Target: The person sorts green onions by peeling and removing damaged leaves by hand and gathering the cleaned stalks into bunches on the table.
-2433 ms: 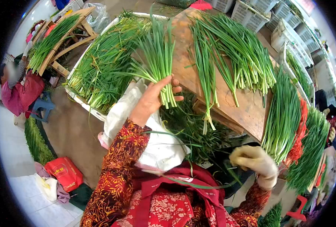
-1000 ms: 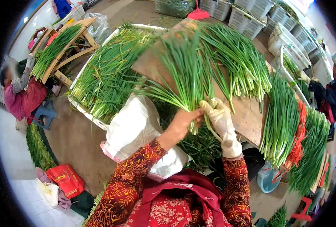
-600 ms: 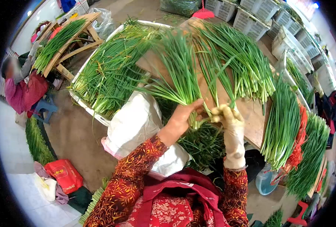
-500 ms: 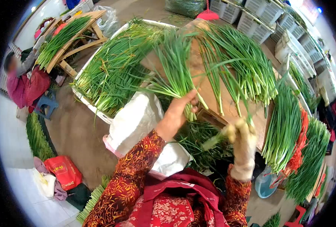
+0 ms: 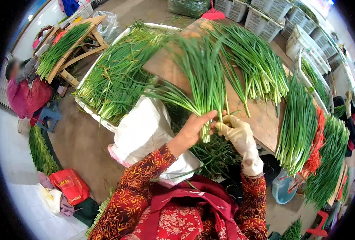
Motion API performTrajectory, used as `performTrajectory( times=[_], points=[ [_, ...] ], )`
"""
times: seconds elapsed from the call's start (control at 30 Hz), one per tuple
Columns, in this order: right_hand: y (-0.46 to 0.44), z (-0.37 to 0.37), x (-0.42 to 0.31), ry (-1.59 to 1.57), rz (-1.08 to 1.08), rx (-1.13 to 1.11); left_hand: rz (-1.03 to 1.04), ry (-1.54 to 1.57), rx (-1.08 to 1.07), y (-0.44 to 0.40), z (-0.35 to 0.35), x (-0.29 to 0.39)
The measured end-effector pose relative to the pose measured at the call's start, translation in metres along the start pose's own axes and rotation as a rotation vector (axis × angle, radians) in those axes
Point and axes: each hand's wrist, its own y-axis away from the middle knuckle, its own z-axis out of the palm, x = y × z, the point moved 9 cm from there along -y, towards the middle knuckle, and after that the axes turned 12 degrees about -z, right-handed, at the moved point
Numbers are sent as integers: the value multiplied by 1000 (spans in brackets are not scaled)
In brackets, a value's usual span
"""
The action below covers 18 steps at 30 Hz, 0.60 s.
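Note:
My bare left hand [image 5: 191, 130] is closed round the pale stalk ends of a bunch of garlic chives [image 5: 203, 88], whose green leaves fan upward over the board. My right hand [image 5: 239, 134], in a cream glove, meets it from the right. Its thumb and fingers pinch chive stalks at the right side of the bunch; how many cannot be made out. Beyond my hands, a wooden board [image 5: 261, 120] carries a few loose stalks and a thick row of laid-out chives [image 5: 261, 68]. Dark green trimmings [image 5: 215, 156] lie below my hands.
A white crate [image 5: 91, 110] heaped with chives stands at left, a white sack [image 5: 139, 130] before it. Right of the board lie more chives [image 5: 295, 132] and red ties [image 5: 317, 140]. A blue basin [image 5: 283, 190] sits lower right. Another person [image 5: 27, 94] sits far left.
My gloved right hand has moved up and left, from low beside the board to the bunch. My left hand and its chives have shifted slightly right and down.

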Motion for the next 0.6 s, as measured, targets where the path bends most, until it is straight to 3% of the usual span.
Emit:
performTrajectory(
  times=[0.07, 0.17, 0.27, 0.33, 0.4, 0.53, 0.57, 0.6],
  points=[
    [0, -1, 2, -89, 6, 42, -15, 59, -8, 5, 1, 4],
    [1, 14, 17, -507, 68, 27, -22, 140, 6, -2, -14, -4],
    [4, 26, 12, -615, 31, -49, -11, 176, -61, -9, -14, -10],
    [2, 28, 13, -581, 19, -17, -6, 175, -56, -12, -12, -13],
    [0, -4, -4, -72, -139, 281, -30, 177, -6, -11, -12, -18],
    [-3, -4, -1, -143, -145, 341, 7, 163, 44, -8, -12, -15],
    [-2, -8, -10, 100, -339, 400, 0, 179, 28, -7, -10, -13],
    [-1, -6, -11, 100, -340, 395, -8, 199, 14, -5, -10, -13]
  ],
)
